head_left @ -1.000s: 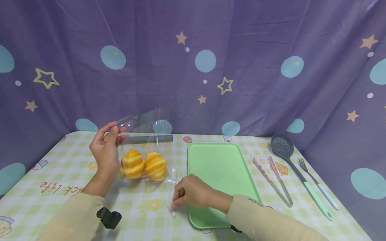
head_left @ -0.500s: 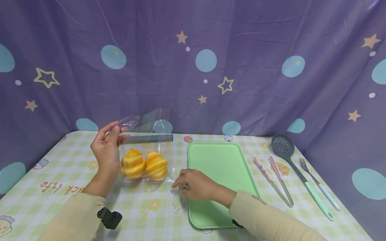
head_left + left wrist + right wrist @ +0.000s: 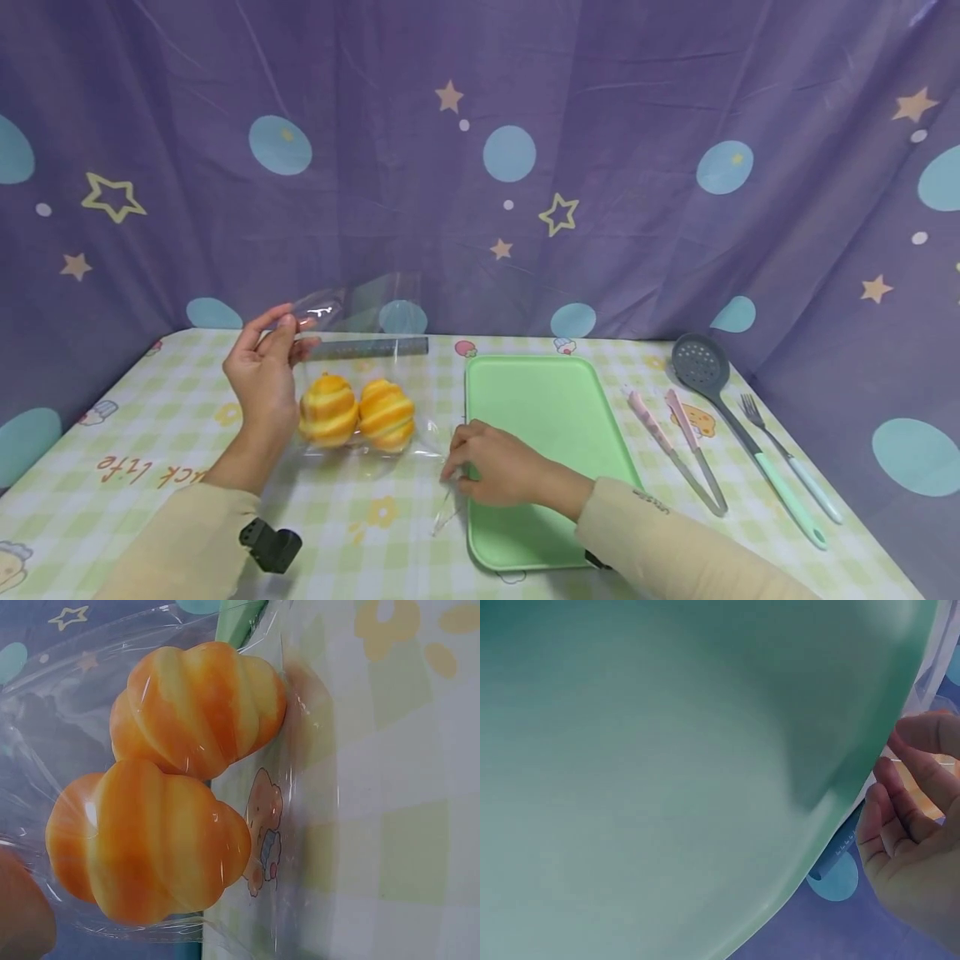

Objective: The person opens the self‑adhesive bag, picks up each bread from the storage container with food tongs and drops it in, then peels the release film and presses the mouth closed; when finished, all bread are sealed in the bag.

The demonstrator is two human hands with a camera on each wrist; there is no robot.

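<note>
In the head view my left hand (image 3: 262, 375) pinches the upper left edge of a clear plastic bag (image 3: 375, 321) and holds it up. Two swirled yellow-orange bread rolls (image 3: 328, 410) sit side by side in the bag's bottom, near the tablecloth; the left wrist view shows both rolls (image 3: 157, 840) through the film. My right hand (image 3: 491, 462) is over the left edge of the green tray (image 3: 540, 408), fingers bent, thumb and forefinger close together. A thin clear plastic strip (image 3: 444, 515) hangs below those fingertips. The tray (image 3: 645, 787) fills most of the right wrist view.
Behind the bag lies a dark grey bar (image 3: 408, 346). Pink-handled tongs (image 3: 686, 458), a slotted skimmer (image 3: 701, 364) and a fork (image 3: 791, 458) lie right of the tray. A purple curtain (image 3: 420, 150) closes off the back.
My right hand has moved up and rightward from the table onto the tray's left edge, and the strip has shifted with it. My left hand, the bag and the rolls stay put.
</note>
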